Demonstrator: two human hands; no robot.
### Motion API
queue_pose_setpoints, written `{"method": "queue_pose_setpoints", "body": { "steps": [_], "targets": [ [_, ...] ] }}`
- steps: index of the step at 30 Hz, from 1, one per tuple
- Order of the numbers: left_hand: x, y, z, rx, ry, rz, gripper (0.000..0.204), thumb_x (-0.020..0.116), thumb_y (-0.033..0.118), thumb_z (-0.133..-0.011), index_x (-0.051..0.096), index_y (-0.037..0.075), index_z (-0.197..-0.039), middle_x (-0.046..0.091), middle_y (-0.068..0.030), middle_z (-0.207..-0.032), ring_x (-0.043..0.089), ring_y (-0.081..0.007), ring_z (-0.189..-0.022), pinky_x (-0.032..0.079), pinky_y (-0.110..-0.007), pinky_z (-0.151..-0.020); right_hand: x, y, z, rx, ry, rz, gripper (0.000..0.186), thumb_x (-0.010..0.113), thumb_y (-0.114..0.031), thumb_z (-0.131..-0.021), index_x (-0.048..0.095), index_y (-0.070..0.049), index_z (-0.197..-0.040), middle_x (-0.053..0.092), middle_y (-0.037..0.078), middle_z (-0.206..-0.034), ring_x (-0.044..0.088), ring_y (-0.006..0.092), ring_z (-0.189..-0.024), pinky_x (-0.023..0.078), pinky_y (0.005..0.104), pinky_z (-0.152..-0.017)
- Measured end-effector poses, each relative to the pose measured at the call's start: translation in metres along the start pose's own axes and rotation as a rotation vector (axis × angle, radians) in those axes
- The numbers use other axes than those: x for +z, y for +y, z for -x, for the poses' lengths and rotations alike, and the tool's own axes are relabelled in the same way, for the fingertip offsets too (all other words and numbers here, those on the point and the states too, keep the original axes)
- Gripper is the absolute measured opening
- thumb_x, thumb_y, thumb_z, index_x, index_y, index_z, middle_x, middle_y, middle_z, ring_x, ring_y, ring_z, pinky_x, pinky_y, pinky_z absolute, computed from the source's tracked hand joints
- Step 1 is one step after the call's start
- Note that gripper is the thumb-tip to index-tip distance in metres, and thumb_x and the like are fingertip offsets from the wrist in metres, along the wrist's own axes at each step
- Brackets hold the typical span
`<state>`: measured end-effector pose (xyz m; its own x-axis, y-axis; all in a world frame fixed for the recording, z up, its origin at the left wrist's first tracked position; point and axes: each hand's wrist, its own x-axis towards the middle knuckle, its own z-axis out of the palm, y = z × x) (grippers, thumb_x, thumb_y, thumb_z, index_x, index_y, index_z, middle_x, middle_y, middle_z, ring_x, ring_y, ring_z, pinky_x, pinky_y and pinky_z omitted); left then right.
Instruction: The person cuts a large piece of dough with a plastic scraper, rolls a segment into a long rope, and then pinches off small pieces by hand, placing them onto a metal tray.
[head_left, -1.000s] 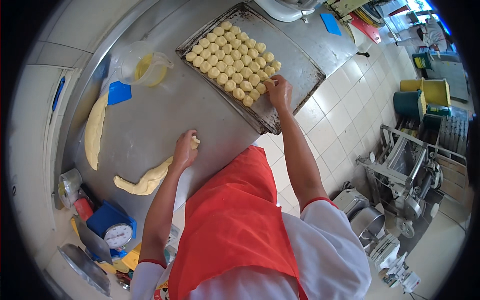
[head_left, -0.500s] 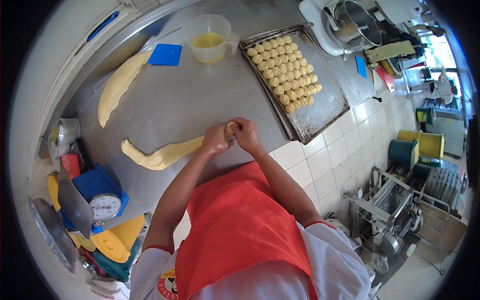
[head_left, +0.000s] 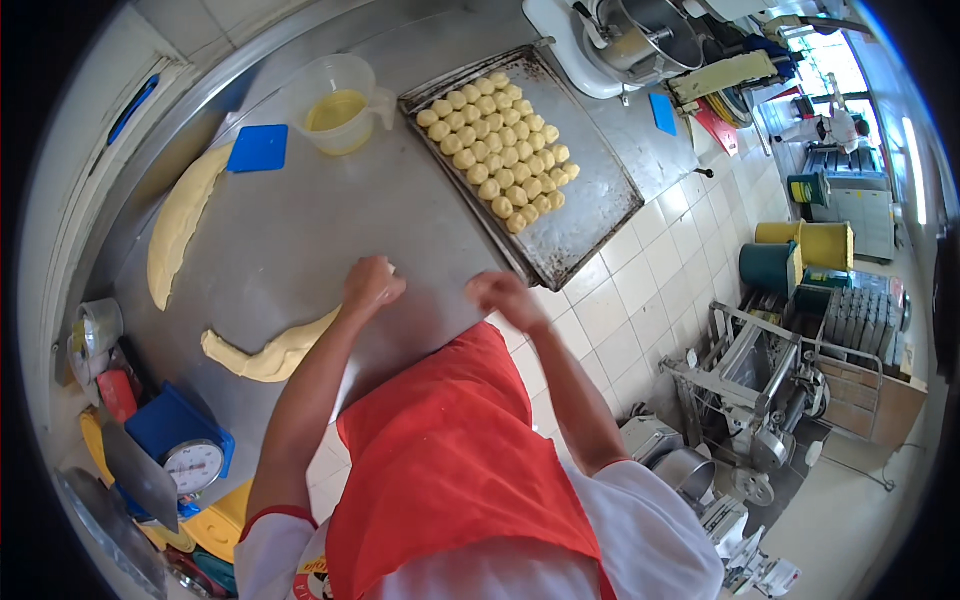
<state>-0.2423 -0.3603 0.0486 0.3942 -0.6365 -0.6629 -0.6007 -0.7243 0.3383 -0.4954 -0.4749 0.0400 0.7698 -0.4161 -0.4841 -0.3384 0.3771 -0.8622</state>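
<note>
My left hand (head_left: pixel 372 283) grips the end of the yellow dough roll (head_left: pixel 270 352) on the worktop (head_left: pixel 300 225), and my right hand (head_left: pixel 505 296), fingers curled shut, hovers just below the tray (head_left: pixel 590 215) of dough balls (head_left: pixel 497 150).

A bright red apron (head_left: pixel 450 470) is worn over a white shirt (head_left: pixel 640 530). The shirt has short sleeves, and a thin red band is seen at the edge of each sleeve. A small round picture badge is seen low on the shirt, beside the apron. Both forearms are bare.
</note>
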Motion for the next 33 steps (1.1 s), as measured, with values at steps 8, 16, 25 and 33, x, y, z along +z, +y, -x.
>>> {"method": "queue_pose_setpoints", "body": {
  "steps": [8,16,25,33],
  "targets": [
    [0.018,-0.027,0.006,0.198,0.036,0.084,0.051,0.058,-0.006,-0.072,0.052,0.000,-0.123,0.054,-0.0242,-0.127,0.054,-0.0441,-0.117,0.045,-0.047,-0.100,-0.163,-0.034,-0.069,-0.205,1.061,0.189,0.032,0.070,-0.021,-0.086,0.064,0.005,-0.104,0.070,0.018,-0.089,0.069,0.0263,-0.075,0.054,0.0364,-0.069],
    [0.002,-0.028,0.027,0.314,0.092,0.350,0.076,0.061,-0.008,-0.071,0.038,0.007,-0.141,0.055,-0.0242,-0.124,0.054,-0.0428,-0.119,0.043,-0.045,-0.103,-0.093,-0.024,-0.057,-0.215,1.109,0.635,0.037,0.073,-0.026,-0.085,0.061,-0.001,-0.110,0.069,0.014,-0.088,0.066,0.0255,-0.079,0.052,0.0407,-0.071],
    [0.019,-0.068,0.035,0.345,0.118,0.363,0.041,0.071,0.014,-0.075,0.062,0.004,-0.115,0.069,-0.0233,-0.103,0.065,-0.0411,-0.100,0.052,-0.048,-0.088,0.135,-0.020,-0.073,-0.107,0.104,0.250,0.024,0.060,-0.012,-0.094,0.069,0.003,-0.109,0.069,0.006,-0.082,0.061,0.0133,-0.068,0.051,0.0294,-0.063],
    [0.019,-0.036,0.038,0.091,0.123,0.026,0.021,0.065,0.021,-0.081,0.073,0.004,-0.090,0.071,-0.0231,-0.096,0.069,-0.0389,-0.095,0.055,-0.050,-0.082,0.169,-0.009,-0.086,-0.178,0.494,0.899,0.033,0.055,-0.030,-0.096,0.068,0.000,-0.086,0.063,0.026,-0.073,0.062,0.0412,-0.066,0.052,0.0441,-0.067]
  ]
}}
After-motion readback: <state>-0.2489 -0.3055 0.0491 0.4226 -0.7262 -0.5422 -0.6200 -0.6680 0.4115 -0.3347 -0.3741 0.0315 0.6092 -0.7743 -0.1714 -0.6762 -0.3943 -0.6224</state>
